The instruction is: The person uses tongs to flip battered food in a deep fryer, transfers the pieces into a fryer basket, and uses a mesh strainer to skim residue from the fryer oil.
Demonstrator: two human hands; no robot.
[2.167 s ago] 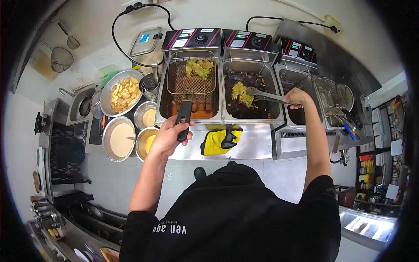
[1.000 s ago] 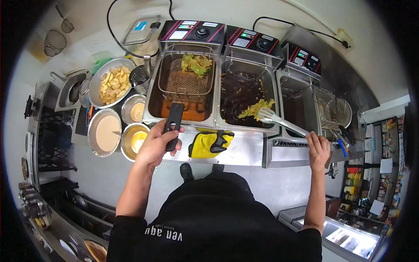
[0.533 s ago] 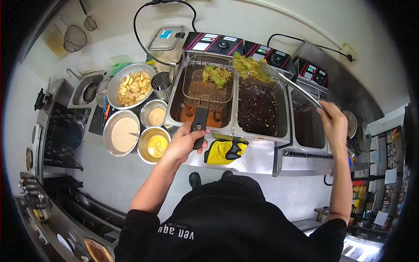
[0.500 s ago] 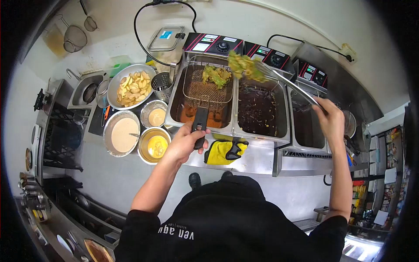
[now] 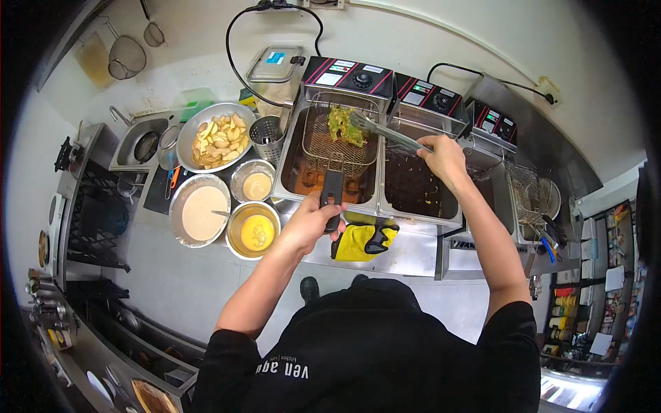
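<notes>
My left hand (image 5: 315, 221) is wrapped round the black handle of a wire fryer basket (image 5: 320, 146), which sits above the oil in the left fryer tank (image 5: 292, 165). Green and yellow fried pieces (image 5: 346, 126) rest at the basket's back. My right hand (image 5: 443, 160) grips metal tongs (image 5: 394, 133) that reach left across the middle fryer tank (image 5: 413, 180). The tong tips touch the fried pieces in the basket; whether they pinch any cannot be told. Loose crumbs float on the dark oil of the middle tank.
Left of the fryers stand a bowl of potato wedges (image 5: 219, 140), a bowl of pale batter (image 5: 200, 210), a smaller batter bowl (image 5: 253, 180) and a bowl of yellow liquid (image 5: 253, 230). A yellow-black glove (image 5: 361, 242) lies at the front. Another fryer basket (image 5: 529, 199) is at right.
My right hand and the tongs have moved left, bringing the green fried piece from over the middle tank into the basket. My left hand still holds the basket handle.
</notes>
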